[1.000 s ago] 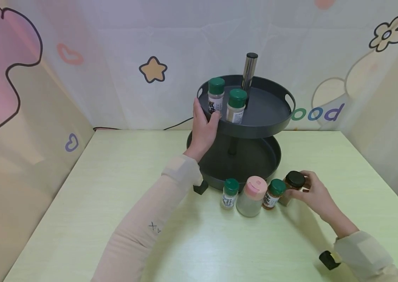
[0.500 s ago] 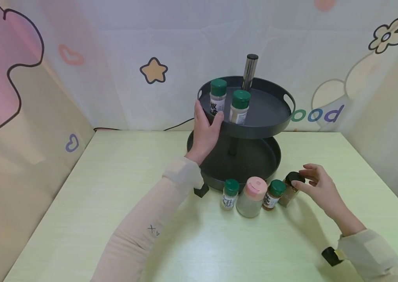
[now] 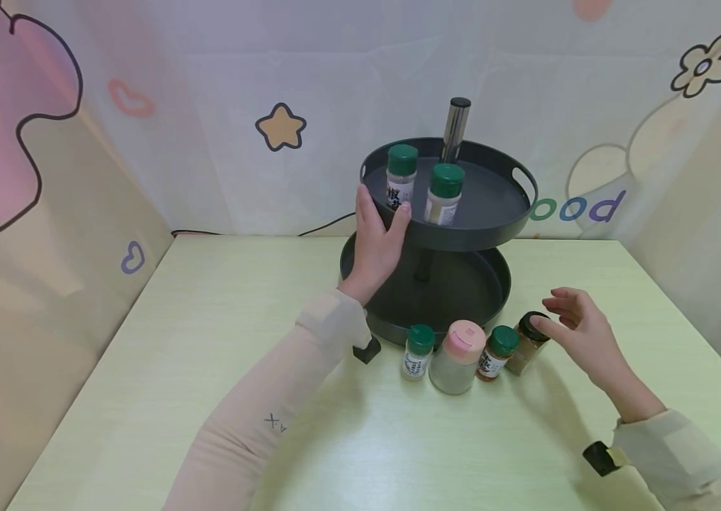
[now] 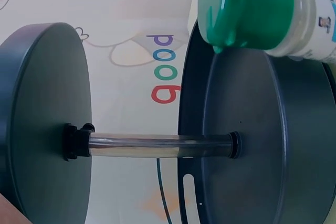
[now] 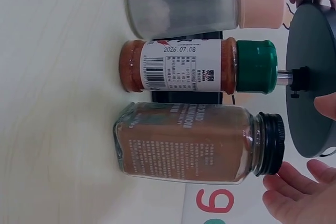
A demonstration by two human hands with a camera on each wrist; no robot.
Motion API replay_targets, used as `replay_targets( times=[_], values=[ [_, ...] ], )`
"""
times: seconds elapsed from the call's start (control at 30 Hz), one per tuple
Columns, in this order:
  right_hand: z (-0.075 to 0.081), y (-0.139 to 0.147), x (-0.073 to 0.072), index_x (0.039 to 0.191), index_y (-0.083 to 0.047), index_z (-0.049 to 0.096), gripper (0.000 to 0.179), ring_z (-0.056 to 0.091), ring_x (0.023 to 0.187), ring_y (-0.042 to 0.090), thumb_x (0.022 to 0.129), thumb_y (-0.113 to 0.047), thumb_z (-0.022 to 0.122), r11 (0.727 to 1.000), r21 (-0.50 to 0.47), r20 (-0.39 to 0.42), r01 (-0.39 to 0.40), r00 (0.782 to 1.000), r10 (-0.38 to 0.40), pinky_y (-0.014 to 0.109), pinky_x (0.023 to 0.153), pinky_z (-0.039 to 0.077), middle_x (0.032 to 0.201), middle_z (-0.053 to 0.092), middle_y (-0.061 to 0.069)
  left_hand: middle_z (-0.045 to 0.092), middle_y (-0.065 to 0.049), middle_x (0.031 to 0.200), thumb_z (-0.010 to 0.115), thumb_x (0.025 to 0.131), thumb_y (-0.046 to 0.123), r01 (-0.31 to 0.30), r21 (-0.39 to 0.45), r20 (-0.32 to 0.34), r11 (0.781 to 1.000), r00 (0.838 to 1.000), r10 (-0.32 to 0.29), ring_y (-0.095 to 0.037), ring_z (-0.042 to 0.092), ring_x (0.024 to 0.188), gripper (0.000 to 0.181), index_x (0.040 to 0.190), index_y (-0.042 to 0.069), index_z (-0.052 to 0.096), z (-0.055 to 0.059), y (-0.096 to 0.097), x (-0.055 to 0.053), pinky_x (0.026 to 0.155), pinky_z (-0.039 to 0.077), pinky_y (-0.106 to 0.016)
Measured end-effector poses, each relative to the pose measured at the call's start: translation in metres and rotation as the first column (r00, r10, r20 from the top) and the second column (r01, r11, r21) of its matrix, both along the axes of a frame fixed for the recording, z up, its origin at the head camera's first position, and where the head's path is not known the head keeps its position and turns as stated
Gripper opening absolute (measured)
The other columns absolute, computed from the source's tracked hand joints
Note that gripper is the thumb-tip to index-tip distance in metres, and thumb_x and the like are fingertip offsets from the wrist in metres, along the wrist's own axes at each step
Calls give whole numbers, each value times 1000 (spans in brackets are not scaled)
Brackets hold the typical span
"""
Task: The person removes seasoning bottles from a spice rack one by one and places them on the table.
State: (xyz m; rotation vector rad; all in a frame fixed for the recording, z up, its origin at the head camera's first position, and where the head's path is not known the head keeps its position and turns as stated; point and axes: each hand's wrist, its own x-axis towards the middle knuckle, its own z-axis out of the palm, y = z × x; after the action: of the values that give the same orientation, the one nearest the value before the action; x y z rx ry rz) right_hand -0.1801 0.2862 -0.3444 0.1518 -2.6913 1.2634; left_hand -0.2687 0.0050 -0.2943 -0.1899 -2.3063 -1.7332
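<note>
Black-lidded jar [image 3: 525, 351]: Upright on the table [image 3: 239, 312], right of centre in the lower half of the head view, brown powder showing through printed glass.
Right hand [image 3: 587, 341]: At the right of the head view, thumb and fingers parted beside the jar's lid; the grip is slack and wide, with nothing held. Whether the thumb touches the lid cannot be told.
Row mates: A red spice jar [image 3: 491, 362] with a green cap just beside it, then a pink-lidded jar [image 3: 456, 362], and a small green-capped jar [image 3: 416, 357] at the row's left end.
Left hand [image 3: 378, 245]: Near the centre of the head view, laid against the left rim of the upper tray [image 3: 488, 184]; the grip is spread, thumb well apart from straight fingers, closed around nothing.
Upper tray: Carries two green-capped shakers [image 3: 402, 186] at its left and front, a metal pole [image 3: 456, 128] rising behind them.
Lower tray [image 3: 463, 291]: Directly beneath, behind the row.
Backdrop [image 3: 335, 57]: Pale cloth, orange star [image 3: 280, 128] at upper centre-left, flower [image 3: 704, 67] at upper right.
</note>
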Motion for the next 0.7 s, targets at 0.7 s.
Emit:
replay_targets(
  times=[0.7],
  values=[
    [11, -5, 0, 124, 2, 35, 52, 40, 92, -15, 85, -24, 58, 1000, -4, -30, -1, 1000, 1, -3, 79, 33, 101, 44, -20, -10, 1, 150, 40, 89, 45, 11, -9, 6, 1000, 1000, -11, -14, -4, 138, 78, 142, 15, -8, -1, 7, 16, 111, 9, -40]
  ],
)
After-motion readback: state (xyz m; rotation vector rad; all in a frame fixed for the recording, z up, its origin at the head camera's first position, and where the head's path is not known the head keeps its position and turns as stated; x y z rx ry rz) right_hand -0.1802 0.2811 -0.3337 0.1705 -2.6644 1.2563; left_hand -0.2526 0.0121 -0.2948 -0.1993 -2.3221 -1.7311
